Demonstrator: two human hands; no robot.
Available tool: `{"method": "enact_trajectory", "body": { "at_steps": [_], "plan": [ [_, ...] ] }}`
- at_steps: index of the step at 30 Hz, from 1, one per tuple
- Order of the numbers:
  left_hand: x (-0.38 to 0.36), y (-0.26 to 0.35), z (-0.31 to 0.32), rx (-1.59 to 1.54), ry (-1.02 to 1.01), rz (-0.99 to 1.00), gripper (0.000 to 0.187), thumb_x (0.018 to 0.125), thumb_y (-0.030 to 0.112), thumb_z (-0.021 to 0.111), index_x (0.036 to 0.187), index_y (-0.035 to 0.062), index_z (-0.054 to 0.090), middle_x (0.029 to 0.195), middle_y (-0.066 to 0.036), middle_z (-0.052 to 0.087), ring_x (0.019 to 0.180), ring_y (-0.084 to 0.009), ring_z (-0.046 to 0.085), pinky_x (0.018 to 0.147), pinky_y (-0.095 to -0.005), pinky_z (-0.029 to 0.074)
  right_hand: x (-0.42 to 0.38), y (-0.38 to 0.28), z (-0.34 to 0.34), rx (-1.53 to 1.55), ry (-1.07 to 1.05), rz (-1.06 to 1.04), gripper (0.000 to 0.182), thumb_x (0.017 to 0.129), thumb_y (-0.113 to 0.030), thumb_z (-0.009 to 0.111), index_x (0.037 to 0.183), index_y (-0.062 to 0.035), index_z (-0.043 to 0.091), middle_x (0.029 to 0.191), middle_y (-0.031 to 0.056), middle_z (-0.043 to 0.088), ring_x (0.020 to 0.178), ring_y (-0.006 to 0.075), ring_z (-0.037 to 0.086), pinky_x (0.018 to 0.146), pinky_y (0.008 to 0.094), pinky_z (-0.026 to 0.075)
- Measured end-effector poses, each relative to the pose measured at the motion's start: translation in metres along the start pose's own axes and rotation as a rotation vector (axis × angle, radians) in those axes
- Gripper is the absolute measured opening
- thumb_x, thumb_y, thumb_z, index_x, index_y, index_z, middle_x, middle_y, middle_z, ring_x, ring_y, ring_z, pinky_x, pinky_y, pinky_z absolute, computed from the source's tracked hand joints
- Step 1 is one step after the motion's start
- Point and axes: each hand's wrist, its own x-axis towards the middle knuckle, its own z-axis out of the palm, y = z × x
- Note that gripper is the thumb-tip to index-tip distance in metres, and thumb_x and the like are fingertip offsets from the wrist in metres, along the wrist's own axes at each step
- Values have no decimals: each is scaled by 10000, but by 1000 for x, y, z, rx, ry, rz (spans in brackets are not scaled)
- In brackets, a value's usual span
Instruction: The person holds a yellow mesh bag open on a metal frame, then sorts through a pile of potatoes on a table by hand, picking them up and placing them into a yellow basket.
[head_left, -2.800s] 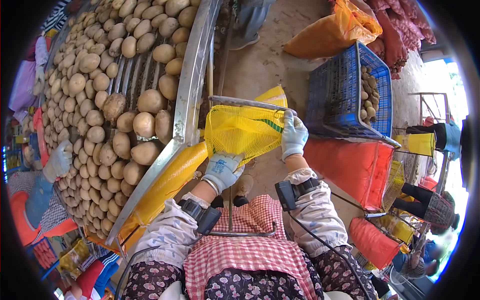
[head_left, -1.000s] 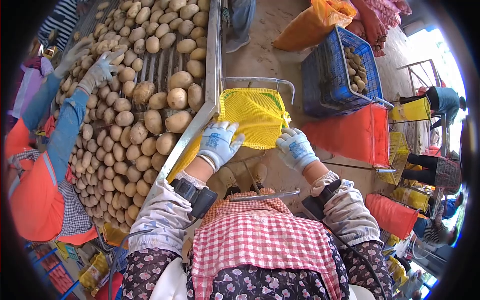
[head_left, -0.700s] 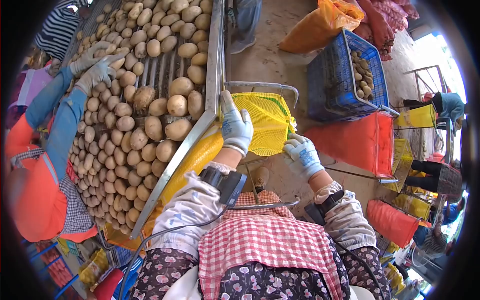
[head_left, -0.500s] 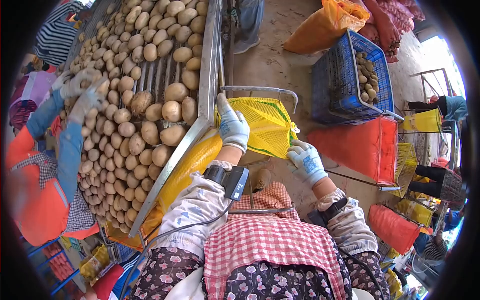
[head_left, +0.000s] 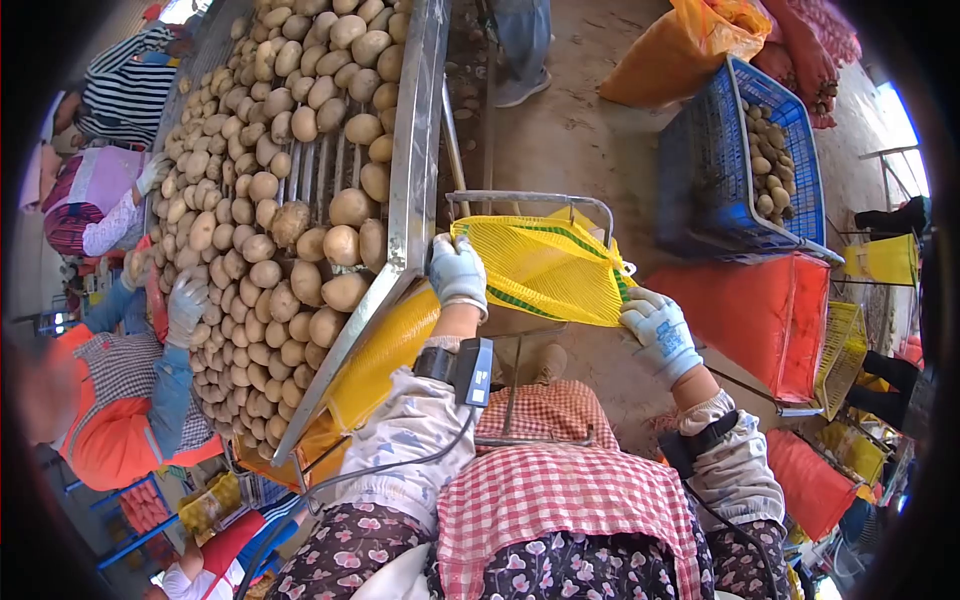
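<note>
A yellow mesh bag [head_left: 540, 262] with green stripes stretches between my two gloved hands, just under a metal bar frame [head_left: 535, 197]. My left hand [head_left: 459, 272] is closed on the bag's left edge, close to the corner of the metal sorting table [head_left: 404, 215]. At the bag's right corner, beside a white tie, my right hand [head_left: 661, 333] pinches the mesh. Below the table's slanted edge hangs another yellow bag [head_left: 385, 350], partly hidden by my left arm. Potatoes [head_left: 265, 275] cover much of the table to my left.
A blue crate [head_left: 700, 170] with potatoes stands at the upper right, beside an orange sack [head_left: 680, 55]. Red bags [head_left: 750, 315] hang on frames to the right. Co-workers stand across the table; one gloved hand [head_left: 187, 305] touches potatoes. Another person's leg [head_left: 522, 45] is ahead.
My left hand has gone from reaching along the table edge with extended fingers to gripping the bag's edge. The bag is spread wider below the bar. Across the table, the co-worker's hands have moved apart.
</note>
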Motion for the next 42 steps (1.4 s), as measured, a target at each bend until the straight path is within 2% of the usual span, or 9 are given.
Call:
{"method": "enact_trajectory", "body": {
  "at_steps": [6,7,20,23,29,32,38,40,42],
  "plan": [
    [-24,60,-16,-132,223,69,237,953,189,492,1099,25,583,971,-197,671,877,-352,645,777,-407,491,5,-2,19,77,31,-8,168,701,-185,685,829,-103,613,897,48,659,1017,279,611,876,401,492],
    [-14,48,-6,-154,268,112,224,957,168,494,1102,28,591,976,-152,665,861,-264,643,795,-358,496,6,-4,21,98,34,-11,172,702,-191,688,829,-103,613,903,47,660,1014,280,612,878,399,492],
    [8,56,7,-388,181,6,303,947,146,449,1148,-13,612,981,-149,682,840,-219,643,752,-307,510,15,-14,9,150,-57,146,174,713,-221,704,818,-92,653,836,77,656,853,253,623,778,384,492],
    [16,50,10,-392,156,-51,309,948,139,438,1152,-22,606,1002,-155,680,868,-225,644,779,-306,505,20,-19,-3,88,-181,193,265,738,-247,709,937,-83,649,831,93,656,772,270,620,736,404,496],
    [23,51,18,-466,179,-118,298,956,135,427,1136,-26,602,1036,-170,675,882,-243,651,816,-320,510,55,-24,-2,408,-74,901,543,826,-401,657,1257,-101,516,876,126,684,832,309,660,742,408,508],
    [19,55,15,-583,119,-248,290,960,160,436,1117,-16,605,983,-148,674,843,-230,646,788,-313,515,67,-8,6,84,-336,662,431,863,-426,602,1191,-147,592,938,124,692,908,296,663,763,392,513],
    [20,59,11,-589,24,-352,315,965,241,442,1101,3,596,912,-129,650,809,-238,625,751,-325,499,71,5,-2,-187,27,505,170,820,-316,646,844,-170,729,896,56,659,845,248,619,732,382,482],
    [26,34,24,-446,158,-63,378,973,308,407,1064,-8,595,944,-155,632,829,-263,605,778,-348,482,73,-2,-14,-113,2,522,174,809,-306,661,833,-152,737,898,59,657,858,250,617,766,391,476],
    [39,9,39,-515,145,-92,407,974,338,395,1051,-10,590,968,-168,624,844,-271,597,797,-358,473,70,4,-10,-35,-21,541,179,798,-297,675,823,-134,745,899,62,655,870,251,615,800,400,470]
  ]
}}
